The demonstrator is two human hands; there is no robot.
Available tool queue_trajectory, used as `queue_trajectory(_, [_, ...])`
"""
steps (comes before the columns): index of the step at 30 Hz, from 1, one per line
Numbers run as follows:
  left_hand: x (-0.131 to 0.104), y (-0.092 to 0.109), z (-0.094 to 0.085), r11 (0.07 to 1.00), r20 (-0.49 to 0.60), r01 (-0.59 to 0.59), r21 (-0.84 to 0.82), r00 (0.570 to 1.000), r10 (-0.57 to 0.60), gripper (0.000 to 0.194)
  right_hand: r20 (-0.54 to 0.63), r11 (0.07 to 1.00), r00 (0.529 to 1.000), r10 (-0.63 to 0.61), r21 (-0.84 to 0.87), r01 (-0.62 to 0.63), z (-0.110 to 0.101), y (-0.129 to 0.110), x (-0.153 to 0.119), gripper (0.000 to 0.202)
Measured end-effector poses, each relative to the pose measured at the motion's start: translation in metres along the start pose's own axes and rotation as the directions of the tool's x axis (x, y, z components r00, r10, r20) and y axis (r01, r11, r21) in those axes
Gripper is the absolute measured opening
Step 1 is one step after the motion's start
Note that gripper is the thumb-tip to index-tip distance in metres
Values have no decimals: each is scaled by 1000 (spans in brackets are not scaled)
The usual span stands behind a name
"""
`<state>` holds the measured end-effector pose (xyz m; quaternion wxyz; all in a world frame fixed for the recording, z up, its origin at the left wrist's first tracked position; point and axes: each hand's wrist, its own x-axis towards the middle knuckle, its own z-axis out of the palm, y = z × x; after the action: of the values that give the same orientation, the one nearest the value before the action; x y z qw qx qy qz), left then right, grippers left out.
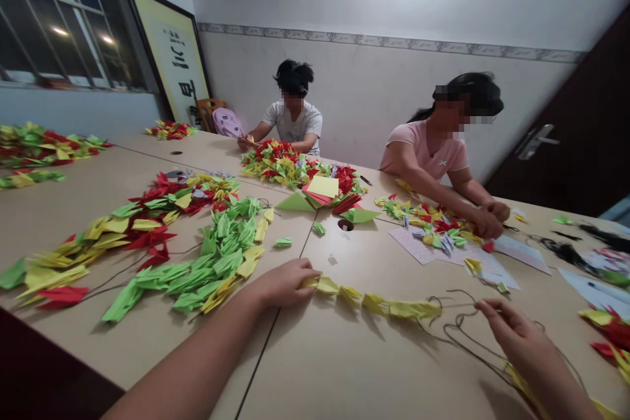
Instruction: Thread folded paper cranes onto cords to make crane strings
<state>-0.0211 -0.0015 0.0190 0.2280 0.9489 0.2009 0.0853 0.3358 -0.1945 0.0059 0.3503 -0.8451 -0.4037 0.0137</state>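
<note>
My left hand (290, 283) is closed on the left end of a string of yellow folded paper pieces (377, 303), just above the table. From the string's right end, dark cord (460, 335) runs in loose loops toward my right hand (514, 328), whose thumb and forefinger are pinched on a cord end. More yellow folded paper (522, 387) lies partly hidden beneath my right wrist. Left of my left hand are a bundle of green folded paper strings (216, 256) and strings of red and yellow pieces (147, 224).
Across the table (344, 367), one person (295, 123) sits behind a colourful paper pile (280, 164). Another person (433, 157) handles pieces at right. Square paper sheets (322, 186) lie mid-table beside a round hole (345, 226). Black cords (566, 252) and a pen (604, 290) lie at right.
</note>
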Motion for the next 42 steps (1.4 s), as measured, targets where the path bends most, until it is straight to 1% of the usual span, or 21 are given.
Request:
queue_trajectory(3, [0,-4,2,1000,-45,18,20,999,-17,35,160,989,984,79,-138,-57,1,12,2,40])
queue_trajectory(4, [1,-5,3,999,-66,23,22,998,-22,34,170,982,983,77,-184,-45,0,12,3,39])
queue_trajectory(6, [2,-5,5,999,-112,26,21,993,-23,32,134,968,991,-11,-248,44,1,0,2,38])
queue_trajectory(7, [2,-5,6,1000,-133,25,19,991,-22,30,85,960,991,-107,-252,125,4,-12,0,38])
queue_trajectory(8, [3,-4,6,1000,-151,25,17,988,-22,29,21,941,973,-230,-249,228,8,-27,-4,38])
queue_trajectory(9, [3,-4,6,999,-166,29,19,986,-25,27,-8,921,945,-328,-227,318,15,-46,-9,37])
queue_trajectory(11, [3,-3,5,999,-182,44,28,983,-38,25,96,860,864,-495,-90,503,34,-90,-21,30])
queue_trajectory(12, [3,-3,5,998,-188,54,35,981,-46,24,150,824,816,-558,-14,567,46,-112,-27,27])
queue_trajectory(14, [2,-2,4,996,-198,78,43,978,-68,23,245,780,745,-620,94,618,72,-147,-37,24])
queue_trajectory(15, [2,-2,4,995,-203,89,41,976,-79,23,285,771,722,-631,127,624,85,-159,-40,23])
queue_trajectory(16, [1,-2,4,994,-206,99,36,974,-89,23,307,773,714,-629,149,616,97,-166,-43,24])
queue_trajectory(17, [0,-2,4,994,-206,105,26,974,-98,23,321,780,714,-622,171,603,107,-169,-45,27])
queue_trajectory(19, [0,-3,3,994,-194,108,-5,975,-107,22,328,794,724,-606,206,572,122,-166,-47,29])
queue_trajectory(21, [1,-3,4,993,-171,106,-46,979,-113,22,324,796,727,-605,232,559,128,-158,-48,27])
queue_trajectory(25, [5,-4,3,988,-140,109,-109,982,-124,16,337,786,710,-618,254,563,128,-151,-48,12])
queue_trajectory(29, [6,-4,1,981,-130,151,-124,977,-167,15,332,781,707,-625,280,559,126,-153,-46,5])
queue_trajectory(32, [5,-5,-1,975,-130,174,-140,973,-192,17,337,776,701,-628,335,534,125,-152,-43,5])
queue_trajectory(39, [5,-5,-2,972,-134,197,-124,968,-213,11,327,754,687,-649,396,524,124,-148,-43,10])
queue_trajectory(42, [5,-4,-2,977,-132,190,-101,970,-202,10,310,753,697,-646,410,515,124,-147,-43,12])
